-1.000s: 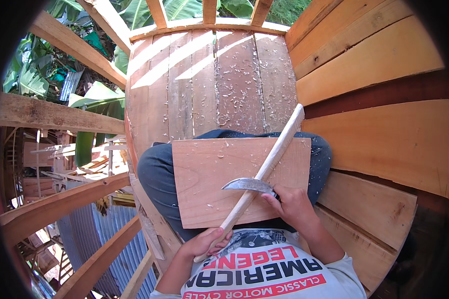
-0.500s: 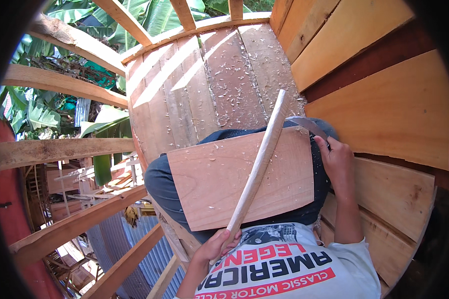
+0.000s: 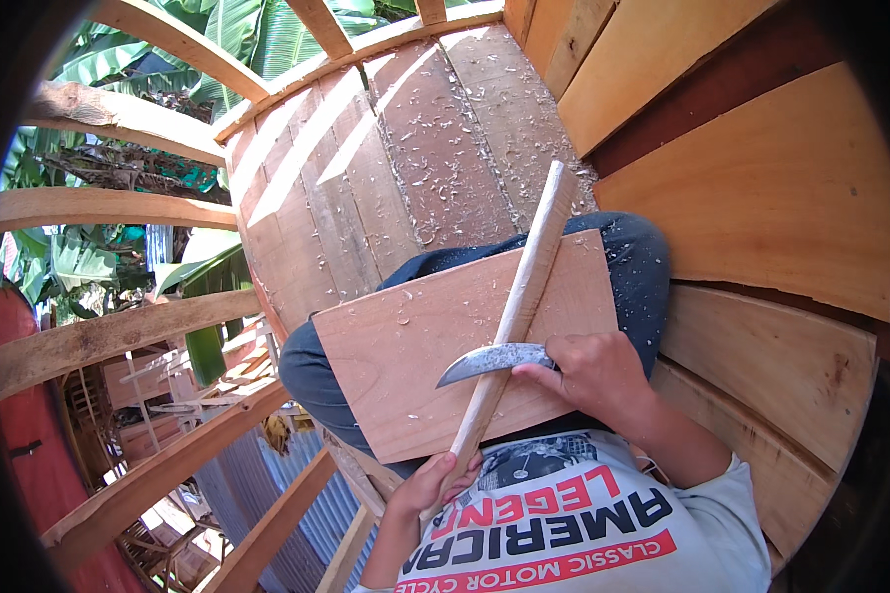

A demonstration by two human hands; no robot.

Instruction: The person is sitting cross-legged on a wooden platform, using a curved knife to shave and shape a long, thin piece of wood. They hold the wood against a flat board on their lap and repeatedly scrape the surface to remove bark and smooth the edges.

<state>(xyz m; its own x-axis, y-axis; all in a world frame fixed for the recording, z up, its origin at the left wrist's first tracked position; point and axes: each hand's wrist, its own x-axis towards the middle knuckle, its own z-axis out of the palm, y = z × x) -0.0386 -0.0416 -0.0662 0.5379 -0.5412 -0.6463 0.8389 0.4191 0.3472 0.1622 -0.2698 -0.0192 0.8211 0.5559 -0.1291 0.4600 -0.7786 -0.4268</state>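
My left hand (image 3: 443, 481) is closed round the near end of a long pale wooden stick (image 3: 532, 277). The stick slants away to the upper right, over a flat wooden board (image 3: 386, 366) lying across my lap. In my right hand (image 3: 598, 374) is a knife (image 3: 485, 362) with a curved, grey-mottled blade. Its blade lies across the stick at about the middle, tip pointing left. The knife's handle is hidden inside my fist. A few shavings rest on the board.
Wood shavings litter the plank floor (image 3: 366, 198) beyond my knees. Wide boards (image 3: 742, 198) form the wall on the right. Spaced wooden bars (image 3: 119, 326) line the left side, with banana leaves (image 3: 307, 40) and corrugated sheets (image 3: 297, 494) outside.
My right hand has swung in from beside my right knee, bringing the knife blade onto the stick. The left hand keeps its grip. The view has shifted slightly.
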